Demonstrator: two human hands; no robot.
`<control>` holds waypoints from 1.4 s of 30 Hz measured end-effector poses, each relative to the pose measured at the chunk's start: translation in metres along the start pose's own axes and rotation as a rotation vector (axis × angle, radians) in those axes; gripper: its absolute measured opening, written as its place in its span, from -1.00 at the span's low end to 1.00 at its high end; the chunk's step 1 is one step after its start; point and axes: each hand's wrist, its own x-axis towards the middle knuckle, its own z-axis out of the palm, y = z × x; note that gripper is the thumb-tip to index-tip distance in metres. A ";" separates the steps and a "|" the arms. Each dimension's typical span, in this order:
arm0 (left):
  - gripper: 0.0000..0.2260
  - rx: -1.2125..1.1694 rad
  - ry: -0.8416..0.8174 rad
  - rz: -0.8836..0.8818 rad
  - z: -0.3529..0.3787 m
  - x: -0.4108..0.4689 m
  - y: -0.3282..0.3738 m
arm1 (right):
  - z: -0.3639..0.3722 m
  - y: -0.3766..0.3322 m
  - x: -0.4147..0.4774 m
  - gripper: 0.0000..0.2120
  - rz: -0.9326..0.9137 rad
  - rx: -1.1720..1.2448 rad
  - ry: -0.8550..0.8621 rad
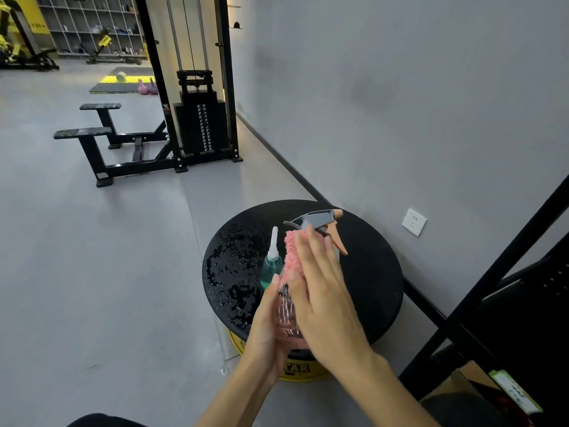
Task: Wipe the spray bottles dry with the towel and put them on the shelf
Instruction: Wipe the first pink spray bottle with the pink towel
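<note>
Spray bottle (287,317) | held in left hand (266,326) | towel (292,255) under right hand (323,291)

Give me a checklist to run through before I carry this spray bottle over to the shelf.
1. Left hand grips the spray bottle low on its body: ok.
2. Pink towel pressed to the bottle under the right hand: ok.
3. Spray bottle wiped dry all round: cannot tell, hands and towel cover most of it.
4. Teal bottle upright on the round table: ok.
5. Round table dry enough to set a wiped bottle back on: not ok, its left part is covered in droplets.
6. Free spot on the shelf: cannot tell, it is mostly out of view.
</note>
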 end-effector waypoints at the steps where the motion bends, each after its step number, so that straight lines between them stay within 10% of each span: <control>1: -0.61 -0.004 0.002 -0.001 0.000 0.000 0.002 | 0.002 -0.001 -0.008 -0.48 -0.029 0.001 0.004; 20: -0.53 0.061 0.044 -0.016 -0.005 0.003 0.006 | -0.034 -0.007 0.047 -0.68 -0.340 0.099 0.429; 32: -0.54 0.094 0.028 -0.003 -0.005 -0.003 0.009 | -0.038 -0.003 0.046 -0.37 -0.131 -0.405 -0.291; 42: -0.49 0.186 -0.061 0.035 -0.002 -0.007 0.007 | -0.045 0.012 0.064 -0.34 -0.075 -0.536 -0.253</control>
